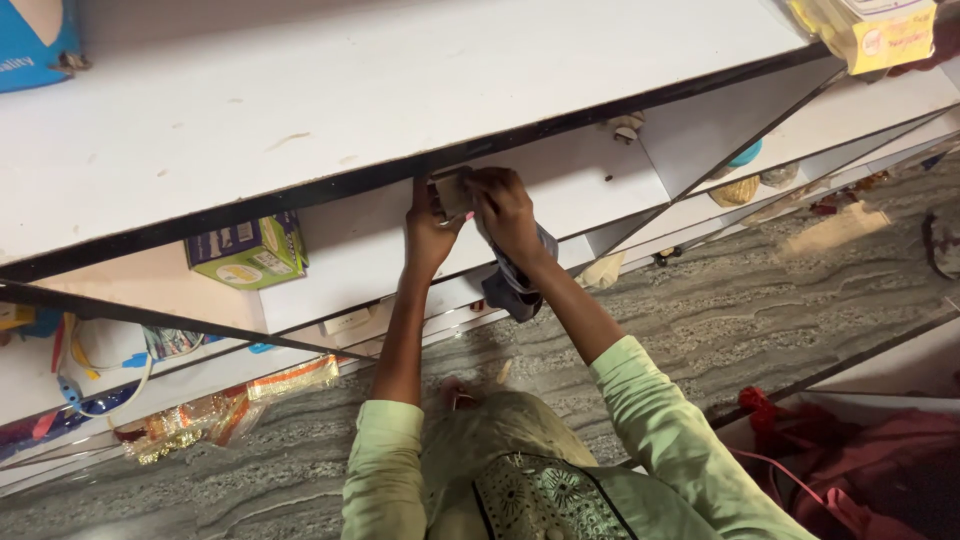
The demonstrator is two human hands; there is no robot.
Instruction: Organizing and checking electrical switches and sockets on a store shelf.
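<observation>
A small flat tan object is held up at the dark front edge of the white shelf, betw. both hands, partly hidden by fingers; its kind cannot be told. The left hand is closed on its left side, thumb and fingers clamped. The right hand is closed over its right side from above; a grey cloth is also gripped here and hangs below the wrist. Pale green sleeves are seen lower down. A green box stands on the lower shelf, well to the left. Grey marble floor lies beneath.
</observation>
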